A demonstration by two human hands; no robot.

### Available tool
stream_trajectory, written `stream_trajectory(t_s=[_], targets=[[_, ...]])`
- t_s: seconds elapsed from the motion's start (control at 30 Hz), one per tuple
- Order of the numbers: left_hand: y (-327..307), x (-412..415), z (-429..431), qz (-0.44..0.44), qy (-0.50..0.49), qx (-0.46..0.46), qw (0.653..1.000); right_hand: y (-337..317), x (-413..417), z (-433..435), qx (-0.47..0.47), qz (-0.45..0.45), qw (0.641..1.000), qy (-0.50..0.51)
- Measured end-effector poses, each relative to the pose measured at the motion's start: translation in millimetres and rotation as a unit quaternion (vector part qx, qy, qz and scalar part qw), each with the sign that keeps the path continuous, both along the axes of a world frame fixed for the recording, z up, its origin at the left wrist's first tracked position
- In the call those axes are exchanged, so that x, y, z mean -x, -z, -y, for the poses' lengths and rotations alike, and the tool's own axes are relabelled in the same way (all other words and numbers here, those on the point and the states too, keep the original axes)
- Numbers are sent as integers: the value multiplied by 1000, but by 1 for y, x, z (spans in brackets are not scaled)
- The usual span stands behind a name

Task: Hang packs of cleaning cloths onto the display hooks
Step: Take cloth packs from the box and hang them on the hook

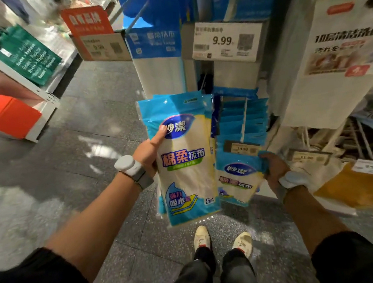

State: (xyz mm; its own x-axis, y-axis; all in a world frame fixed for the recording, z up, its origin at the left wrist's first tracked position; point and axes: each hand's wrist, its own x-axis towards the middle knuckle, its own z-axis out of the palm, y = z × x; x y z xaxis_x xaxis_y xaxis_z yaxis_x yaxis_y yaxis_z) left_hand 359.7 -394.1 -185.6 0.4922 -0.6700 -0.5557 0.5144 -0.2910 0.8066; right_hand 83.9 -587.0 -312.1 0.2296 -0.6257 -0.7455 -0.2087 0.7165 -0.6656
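A: Where are the cloth packs?

B: The left hand [147, 153] holds a stack of packs [187, 163] upright in front of the display, over the grey floor [88, 118]. The thumb lies across the front pack's blue logo and the fingers are curled round behind, so the hand is clamped on the stack

A: And the other hand?

B: The right hand [273, 169] sits lower and to the right, fingers closed on the top corner of a single pack [238, 179], which is tilted. That pack is just below a small price label [242, 148]. I cannot tell if it hangs on anything

A: What about the hooks?

B: Behind both hands a row of blue packs [253, 117] hangs on a lower display hook [244, 118], packed close together. Above them is a white price tag [226, 40] reading 9.99, with more blue packaging [152, 42] to its left

A: Anything else?

B: A grey watch [126, 165] on the left wrist, pale shoes [201, 236] on the floor below, and a green bag [27, 55] on the shelf at far left
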Motion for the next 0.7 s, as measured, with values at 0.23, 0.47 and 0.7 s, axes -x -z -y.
stream_trajectory(t_s=[0.23,0.47,0.7], targets=[[4,6,7,-7,-11,1,1000,15,-25,23,15,-3,1000,13],[-2,13,12,-4,11,-5,1000,67,-16,51,22,-72,995,-70],[3,19,15,-11,14,-13,1000,7,-58,49,-15,58,993,99]])
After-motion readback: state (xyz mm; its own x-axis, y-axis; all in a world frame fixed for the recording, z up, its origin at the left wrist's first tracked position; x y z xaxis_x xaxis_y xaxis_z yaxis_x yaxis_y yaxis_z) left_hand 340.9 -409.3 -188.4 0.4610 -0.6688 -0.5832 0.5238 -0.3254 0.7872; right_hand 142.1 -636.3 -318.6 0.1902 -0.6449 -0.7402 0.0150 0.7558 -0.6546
